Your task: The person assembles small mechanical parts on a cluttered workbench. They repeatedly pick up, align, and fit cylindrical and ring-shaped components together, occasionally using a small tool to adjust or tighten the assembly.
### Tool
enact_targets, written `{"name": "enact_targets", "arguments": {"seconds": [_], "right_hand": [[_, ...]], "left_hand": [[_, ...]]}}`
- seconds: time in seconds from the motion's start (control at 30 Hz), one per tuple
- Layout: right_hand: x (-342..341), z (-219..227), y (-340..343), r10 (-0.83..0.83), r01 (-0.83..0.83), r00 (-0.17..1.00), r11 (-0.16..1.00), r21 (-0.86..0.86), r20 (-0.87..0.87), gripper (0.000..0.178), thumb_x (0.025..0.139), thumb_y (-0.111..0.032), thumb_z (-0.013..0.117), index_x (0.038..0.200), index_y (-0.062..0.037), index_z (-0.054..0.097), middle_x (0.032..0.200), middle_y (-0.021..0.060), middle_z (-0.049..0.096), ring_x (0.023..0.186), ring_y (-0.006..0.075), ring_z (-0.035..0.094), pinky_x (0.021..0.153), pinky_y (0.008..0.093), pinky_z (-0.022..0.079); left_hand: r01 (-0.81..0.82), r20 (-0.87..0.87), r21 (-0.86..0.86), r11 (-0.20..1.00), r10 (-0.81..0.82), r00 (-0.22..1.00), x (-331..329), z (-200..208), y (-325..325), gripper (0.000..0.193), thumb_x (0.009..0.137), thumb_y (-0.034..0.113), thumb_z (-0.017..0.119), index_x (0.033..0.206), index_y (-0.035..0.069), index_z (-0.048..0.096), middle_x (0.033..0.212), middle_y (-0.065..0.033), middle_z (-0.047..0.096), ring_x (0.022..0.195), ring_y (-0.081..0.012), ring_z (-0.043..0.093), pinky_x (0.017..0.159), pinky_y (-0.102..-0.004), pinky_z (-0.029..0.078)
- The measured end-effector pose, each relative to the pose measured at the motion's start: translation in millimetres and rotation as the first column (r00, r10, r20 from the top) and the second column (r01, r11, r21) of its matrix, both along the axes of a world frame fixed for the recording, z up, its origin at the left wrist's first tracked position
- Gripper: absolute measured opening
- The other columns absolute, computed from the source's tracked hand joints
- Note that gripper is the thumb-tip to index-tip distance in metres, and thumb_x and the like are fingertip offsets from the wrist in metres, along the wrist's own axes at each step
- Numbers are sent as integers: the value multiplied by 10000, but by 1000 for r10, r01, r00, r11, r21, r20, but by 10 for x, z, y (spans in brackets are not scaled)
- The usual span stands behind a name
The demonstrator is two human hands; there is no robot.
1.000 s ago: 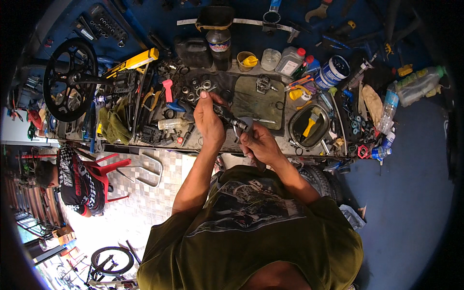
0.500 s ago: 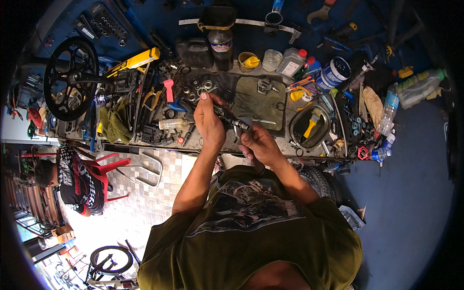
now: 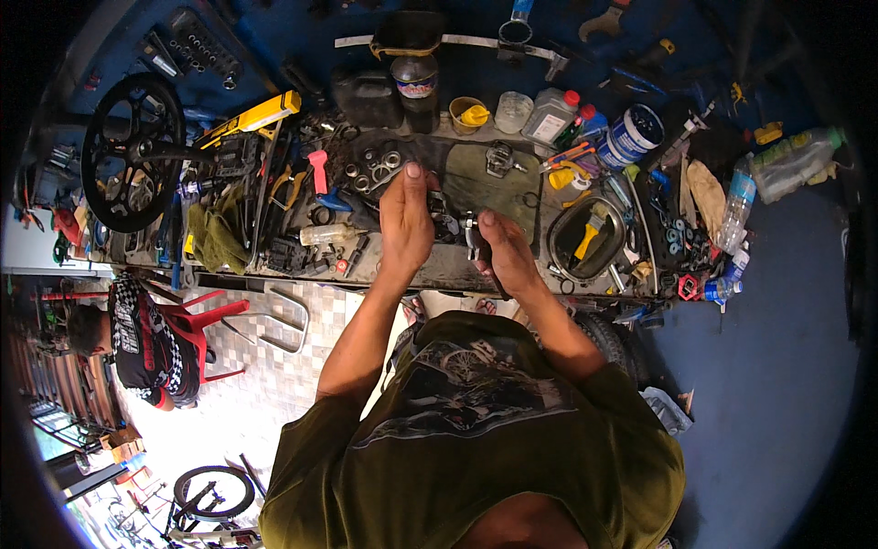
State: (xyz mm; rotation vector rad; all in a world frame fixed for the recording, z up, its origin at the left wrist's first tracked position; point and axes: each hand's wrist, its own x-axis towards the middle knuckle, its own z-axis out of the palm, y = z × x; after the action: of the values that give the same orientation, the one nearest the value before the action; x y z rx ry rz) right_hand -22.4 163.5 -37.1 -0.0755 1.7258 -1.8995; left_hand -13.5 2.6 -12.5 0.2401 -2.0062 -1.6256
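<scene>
Above the front of the workbench [image 3: 366, 274], my two hands are raised a short way apart. My left hand [image 3: 405, 220] is closed, its thumb pointing up and away from me. From its inner side sticks out a dark metal part [image 3: 443, 220], whose kind I cannot make out. My right hand [image 3: 508, 254] grips a small silver-and-black metal part [image 3: 473, 236] between thumb and fingers. Its fingers are mostly hidden. Just beyond my left hand lie several metal rings [image 3: 372, 167] on a dark cloth. Further right, a metal bike pedal-like part [image 3: 500, 159] rests on a greenish mat [image 3: 494, 194].
An oval tray [image 3: 555, 240] holding a yellow-handled brush [image 3: 587, 240] is right of my hands. To the left are a pink-handled tool [image 3: 318, 170], a green rag [image 3: 218, 229] and a black crankset [image 3: 133, 151]. Bottles and a white-blue tub [image 3: 631, 137] line the back. A person [image 3: 151, 339] sits behind left.
My hands have drawn apart, and the metal pieces that were together between them are now separate. The left hand shifted slightly right, the right hand slightly right too.
</scene>
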Motion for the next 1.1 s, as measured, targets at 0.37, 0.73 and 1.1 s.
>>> {"name": "enact_targets", "arguments": {"seconds": [0.37,0.73,1.1], "right_hand": [[-184,121,44,230,68,436,956,286,-870,427,692,-461,746,778,-63,620,546,56,516,497,224,530,506,342,436],[-375,-650,201,-171,149,961,982,-112,-218,380,927,-425,499,995,-55,556,758,87,531,558,202,478,552,318,376],[-349,-187,254,146,-31,510,988,151,-848,421,798,-430,636,881,-20,584,695,42,554,595,174,487,535,291,384]], "left_hand": [[376,588,48,925,-330,738,-57,38,-158,480,1028,384,327,1051,6,622,1050,-199,628,975,-283,590,903,-385,419],[521,-89,-358,775,-583,807,141,184,-155,582,879,451,628,1249,16,517,1301,-152,502,1221,-277,480,981,-390,410],[383,545,472,794,-604,581,40,247,-176,579,973,530,416,1133,-19,511,857,-146,654,521,-178,641,310,-236,377]]}}
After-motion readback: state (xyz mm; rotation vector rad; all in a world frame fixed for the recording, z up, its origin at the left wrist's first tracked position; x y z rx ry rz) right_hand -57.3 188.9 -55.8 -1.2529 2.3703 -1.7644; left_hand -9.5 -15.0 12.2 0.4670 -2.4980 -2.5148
